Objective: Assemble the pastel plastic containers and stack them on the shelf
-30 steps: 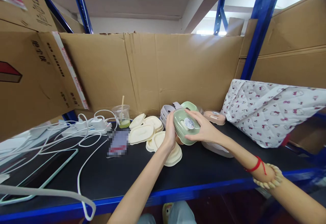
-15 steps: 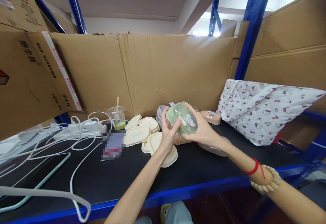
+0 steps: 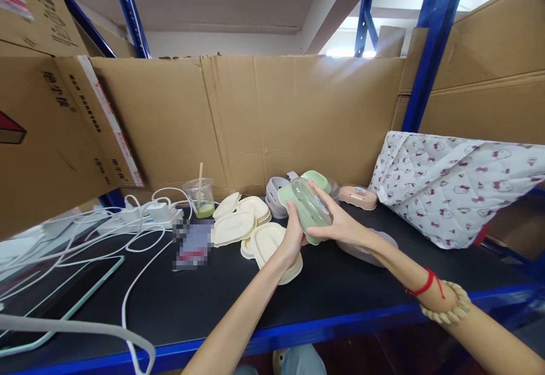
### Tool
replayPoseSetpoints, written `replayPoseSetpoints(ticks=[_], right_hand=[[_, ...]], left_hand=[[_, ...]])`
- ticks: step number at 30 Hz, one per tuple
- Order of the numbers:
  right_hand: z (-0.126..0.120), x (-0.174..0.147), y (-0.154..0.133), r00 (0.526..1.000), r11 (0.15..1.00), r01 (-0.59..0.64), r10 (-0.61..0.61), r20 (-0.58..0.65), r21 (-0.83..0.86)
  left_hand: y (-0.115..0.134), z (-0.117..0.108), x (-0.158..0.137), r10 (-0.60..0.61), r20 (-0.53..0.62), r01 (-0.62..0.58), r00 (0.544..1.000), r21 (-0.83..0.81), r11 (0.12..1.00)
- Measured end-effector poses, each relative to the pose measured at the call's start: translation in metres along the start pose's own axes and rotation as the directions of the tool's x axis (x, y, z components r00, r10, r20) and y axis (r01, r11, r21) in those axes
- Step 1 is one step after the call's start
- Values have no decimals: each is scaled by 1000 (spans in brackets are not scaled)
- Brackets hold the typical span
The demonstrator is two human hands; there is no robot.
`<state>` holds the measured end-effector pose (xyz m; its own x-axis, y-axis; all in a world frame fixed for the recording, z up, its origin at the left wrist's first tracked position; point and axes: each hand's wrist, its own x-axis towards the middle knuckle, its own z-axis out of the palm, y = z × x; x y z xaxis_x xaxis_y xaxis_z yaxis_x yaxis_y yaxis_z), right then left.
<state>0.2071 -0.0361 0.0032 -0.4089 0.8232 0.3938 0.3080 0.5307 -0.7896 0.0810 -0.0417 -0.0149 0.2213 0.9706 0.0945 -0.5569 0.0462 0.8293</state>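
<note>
A green plastic box with a clear lid (image 3: 303, 199) is tilted in the air above the shelf, held between both hands. My left hand (image 3: 293, 238) grips its near left side, thumb up along the edge. On its right side, the fingers of my right hand (image 3: 338, 219) wrap round the lid and end; a round label partly shows there. Directly behind sits another light green piece (image 3: 315, 179). Cream plastic lids (image 3: 234, 227) lie loosely piled to the left of my hands. A clear, shallow plastic piece (image 3: 370, 250) lies partly under my right forearm.
Stacked grey-lilac boxes (image 3: 276, 196) stand behind the lids, and a peach box (image 3: 357, 196) is farther right. A cup with green drink (image 3: 205, 199), white cables (image 3: 140, 221) and a tablet-like device (image 3: 76, 295) occupy the left. A quilted white bag (image 3: 451, 187) leans at right.
Both hands have turned the green box so its clear lid shows more from the side. My left thumb has moved off the lid to the edge. A light green piece behind is now visible.
</note>
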Motion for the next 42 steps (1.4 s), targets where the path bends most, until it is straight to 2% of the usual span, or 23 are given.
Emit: replayPoseSetpoints(ticks=[2, 4, 6, 7, 9, 12, 14, 17, 23, 25, 28, 30, 31, 33, 35, 37, 38, 39, 41, 42], right_hand=[[-7, 0, 3, 1000, 999, 27, -27, -9, -33], [-26, 3, 8, 997, 997, 29, -34, -70, -78], [-58, 10, 15, 976, 985, -32, -6, -217, -169], [-76, 15, 19, 946, 965, -93, 9, -324, -244], [-114, 26, 29, 898, 886, -230, 33, -439, -403], [-155, 40, 49, 893, 685, -424, 208, -399, -592], [-168, 47, 62, 869, 558, -492, 363, -337, -668], [-167, 58, 75, 822, 450, -530, 480, -306, -719], [-137, 84, 81, 852, 244, -456, 398, -340, -856], [-127, 90, 85, 805, 181, -508, 447, -390, -842], [-122, 95, 91, 679, 98, -655, 512, -526, -749], [-122, 95, 93, 615, 61, -718, 524, -590, -694], [-122, 94, 93, 594, 49, -736, 526, -609, -675], [-121, 91, 90, 595, 52, -743, 507, -624, -667], [-118, 88, 85, 638, 79, -719, 472, -609, -691], [-114, 83, 80, 685, 117, -694, 413, -600, -711], [-111, 81, 77, 699, 139, -694, 368, -613, -707], [-107, 79, 74, 705, 169, -701, 309, -638, -693], [-99, 76, 66, 722, 280, -684, 128, -680, -674], [-93, 75, 61, 734, 359, -639, 22, -678, -680]], left_hand=[[3, 1, -1, 3, 48, -3, 999, 12, 1000], [7, 3, -2, 54, 70, -56, 996, 34, 998], [12, 2, -2, 130, 49, -133, 990, 53, 990], [14, 1, -1, 172, 23, -173, 985, 60, 983], [17, -1, 0, 243, -26, -241, 970, 69, 968], [17, -5, 1, 290, -23, -287, 957, 87, 954], [16, -6, 2, 283, 8, -282, 959, 110, 953], [11, -4, 2, 265, 13, -264, 964, 144, 954], [3, -2, 1, 264, 45, -267, 964, 181, 946], [2, -2, 0, 255, 64, -263, 965, 194, 945], [3, -3, -3, 254, 90, -268, 963, 252, 930], [3, -3, -5, 281, 109, -302, 953, 321, 898], [3, -3, -5, 309, 123, -333, 943, 367, 869], [4, -3, -5, 400, 165, -427, 901, 497, 756], [10, -4, -3, 504, 226, -511, 834, 662, 548], [22, -9, -1, 551, 262, -476, 792, 830, 290], [30, -13, 0, 545, 251, -397, 800, 902, 169], [40, -19, -1, 520, 205, -275, 829, 960, 60], [62, -36, -5, 450, 13, 50, 893, 991, -127], [72, -46, -8, 430, -135, 237, 893, 952, -192]])
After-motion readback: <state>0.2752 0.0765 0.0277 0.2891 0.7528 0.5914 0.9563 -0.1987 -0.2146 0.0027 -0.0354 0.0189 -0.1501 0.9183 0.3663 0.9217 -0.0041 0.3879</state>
